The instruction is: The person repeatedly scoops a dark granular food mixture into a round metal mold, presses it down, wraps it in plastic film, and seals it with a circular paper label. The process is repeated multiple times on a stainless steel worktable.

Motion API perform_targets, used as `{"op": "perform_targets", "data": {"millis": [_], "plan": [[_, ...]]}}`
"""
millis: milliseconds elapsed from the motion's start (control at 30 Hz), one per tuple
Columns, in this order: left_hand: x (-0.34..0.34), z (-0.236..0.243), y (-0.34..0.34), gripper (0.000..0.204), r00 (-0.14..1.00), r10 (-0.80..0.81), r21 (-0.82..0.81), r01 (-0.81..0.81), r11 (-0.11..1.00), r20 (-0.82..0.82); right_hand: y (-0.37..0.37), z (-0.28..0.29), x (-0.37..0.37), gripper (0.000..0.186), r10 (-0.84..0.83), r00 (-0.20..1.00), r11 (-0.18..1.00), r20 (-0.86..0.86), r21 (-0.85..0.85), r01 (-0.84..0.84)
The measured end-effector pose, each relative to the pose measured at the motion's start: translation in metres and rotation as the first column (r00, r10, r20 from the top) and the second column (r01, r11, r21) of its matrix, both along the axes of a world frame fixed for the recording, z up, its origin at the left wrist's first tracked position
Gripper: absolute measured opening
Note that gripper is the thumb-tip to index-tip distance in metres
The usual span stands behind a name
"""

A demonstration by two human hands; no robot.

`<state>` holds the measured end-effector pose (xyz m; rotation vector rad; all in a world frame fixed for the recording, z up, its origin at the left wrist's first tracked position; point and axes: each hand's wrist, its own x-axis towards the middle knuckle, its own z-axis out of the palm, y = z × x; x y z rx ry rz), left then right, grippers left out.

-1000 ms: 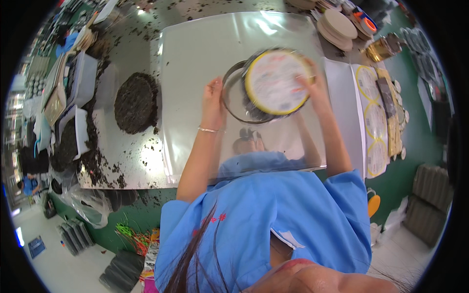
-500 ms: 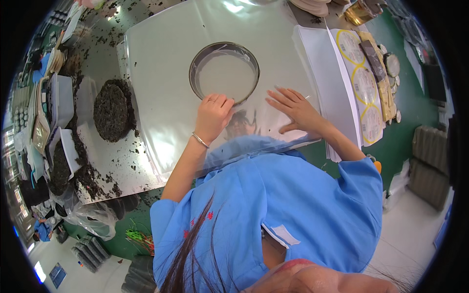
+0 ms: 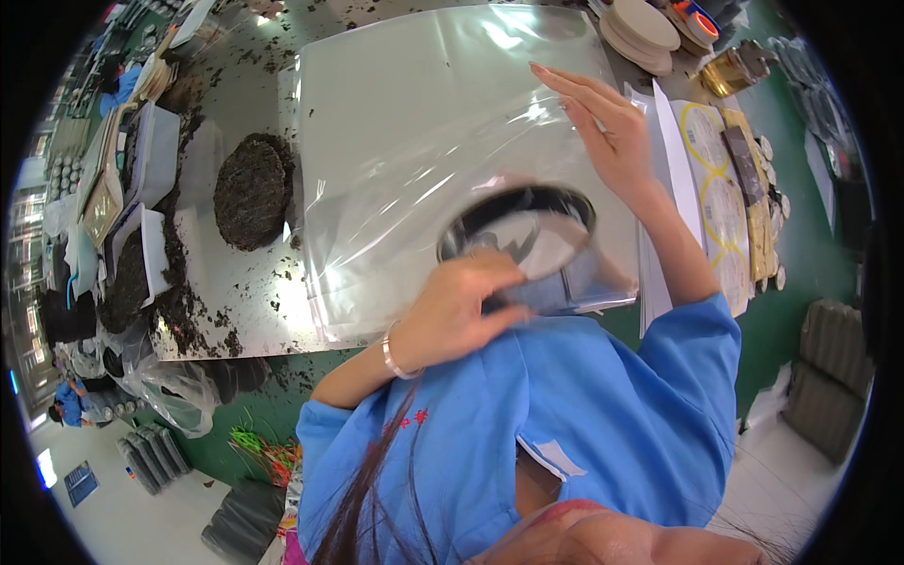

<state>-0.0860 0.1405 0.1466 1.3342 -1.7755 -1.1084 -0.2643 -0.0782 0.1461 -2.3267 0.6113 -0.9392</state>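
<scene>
A round metal hoop, dark inside, is tilted above the near right part of a stack of clear plastic sheets. My left hand grips its near left rim; motion smears the fingers, and part of the rim is hidden behind them. Glossy film shows wrinkles and bright streaks around the hoop. Over the right edge of the sheets, my right hand is held with fingers stretched out and nothing in it. A dark round cake of pressed leaves lies left of the sheets.
Loose dark crumbs litter the metal table's left side. Trays crowd its left edge. White paper sheets and yellow-ringed round labels lie at right. Pale discs and a gold tin stand far right.
The hoop has gone from lying flat on the sheets to tilted, nearer me and to the right, with my left hand. My right hand has moved away from me along the right edge.
</scene>
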Motion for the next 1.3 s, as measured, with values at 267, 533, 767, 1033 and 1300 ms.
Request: {"op": "perform_targets", "data": {"millis": [267, 533, 767, 1033, 1300], "plan": [[0.009, 0.006, 0.0, 0.067, 0.982, -0.135, -0.164, 0.113, 0.98, -0.13, 0.049, -0.039, -0.041, 0.032, 0.459, 0.781, 0.879, -0.423, 0.092, -0.467], [0.023, -0.153, -0.026, 0.094, 0.694, 0.408, -0.341, -0.242, 0.908, 0.594, -0.106, -0.083, -0.069, 0.047, -0.244, 0.93, 0.969, -0.277, -0.109, 0.222], [0.068, -0.121, -0.043, 0.076, 0.574, 0.672, -0.489, -0.465, 0.738, 0.468, -0.298, -0.12, -0.091, 0.049, -0.768, 0.535, 0.603, -0.352, -0.68, 0.418], [0.254, -0.129, 0.024, 0.079, -0.102, 0.718, -0.571, -0.687, 0.449, 0.688, -0.361, -0.112, -0.149, 0.023, -0.439, 0.731, 0.881, -0.522, -0.411, 0.236], [0.299, -0.157, 0.056, 0.037, 0.145, 0.861, -0.592, -0.67, 0.448, 0.487, -0.217, -0.036, -0.028, 0.007, -0.369, 0.929, 0.716, -0.039, -0.65, 0.257]]}}
